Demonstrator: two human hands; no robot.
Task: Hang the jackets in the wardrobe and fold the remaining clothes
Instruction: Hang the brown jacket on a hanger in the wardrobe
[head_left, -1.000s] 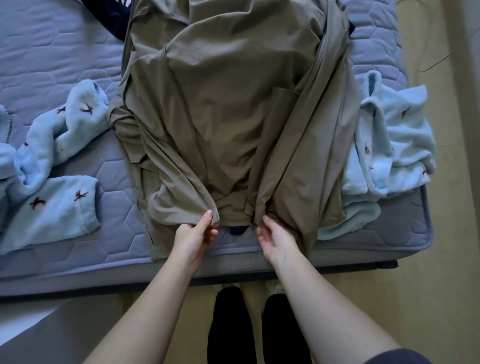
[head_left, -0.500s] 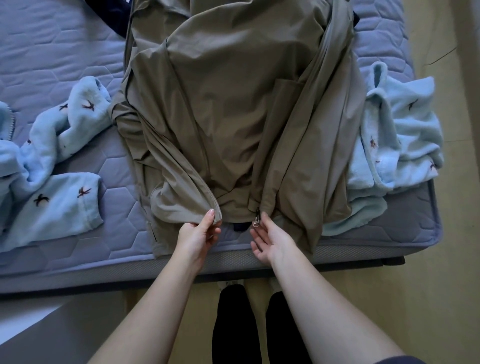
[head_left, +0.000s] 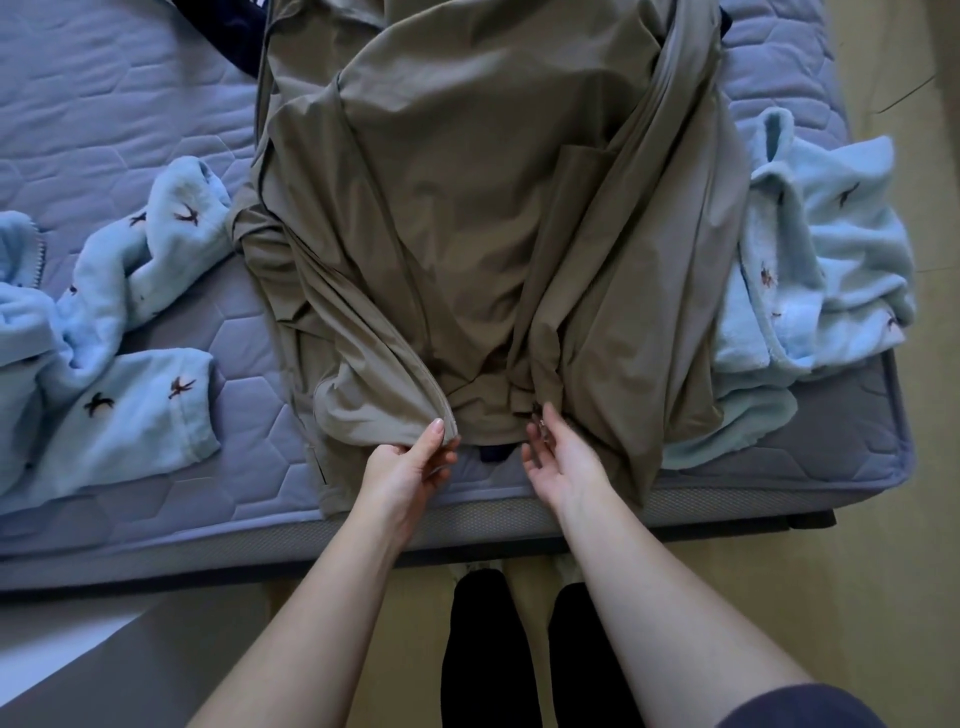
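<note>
A khaki jacket (head_left: 467, 218) lies spread open, front up, over the near part of the grey-blue mattress (head_left: 130, 104). My left hand (head_left: 410, 467) pinches the bottom corner of the jacket's left front panel, thumb on top. My right hand (head_left: 563, 462) is palm up at the bottom of the right front panel, fingers loosely spread, with the small metal zipper pull (head_left: 541, 427) at its fingertips. A bit of dark cloth (head_left: 496, 453) peeks out under the hem between my hands.
Light blue fleece clothes with small dark prints lie on both sides: one heap at the left (head_left: 104, 338), another at the right mattress corner (head_left: 821, 270). A dark navy garment (head_left: 228, 31) shows at the top. The mattress edge runs just before my legs (head_left: 524, 649); yellowish floor lies at the right.
My right hand has let go of the right panel's hem and turned palm up, exposing the zipper pull. The left hand keeps its pinch on the left panel's corner.
</note>
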